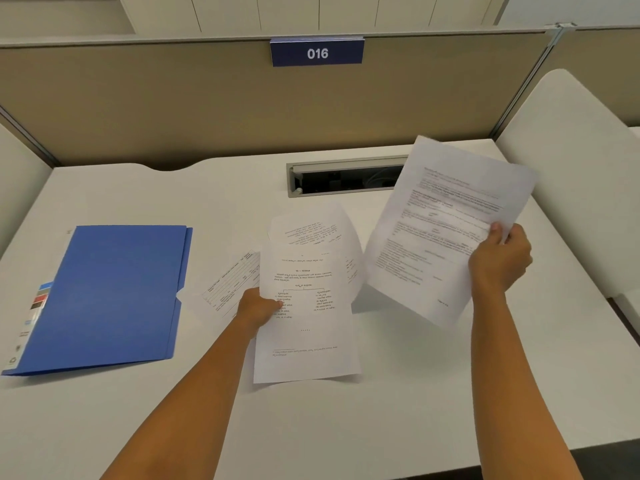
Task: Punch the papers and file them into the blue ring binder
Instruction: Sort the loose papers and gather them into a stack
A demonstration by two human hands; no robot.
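Note:
A closed blue ring binder lies flat on the left of the white desk. My left hand grips the left edge of a printed sheet in the middle of the desk, with further printed sheets fanned out beneath and behind it. My right hand holds another printed sheet lifted above the desk at the right, tilted and slightly blurred. A form with a table peeks out to the left of the stack. No hole punch is in view.
A cable slot is cut into the desk behind the papers. A tan partition with a blue "016" plate closes the back. White side panels flank the desk.

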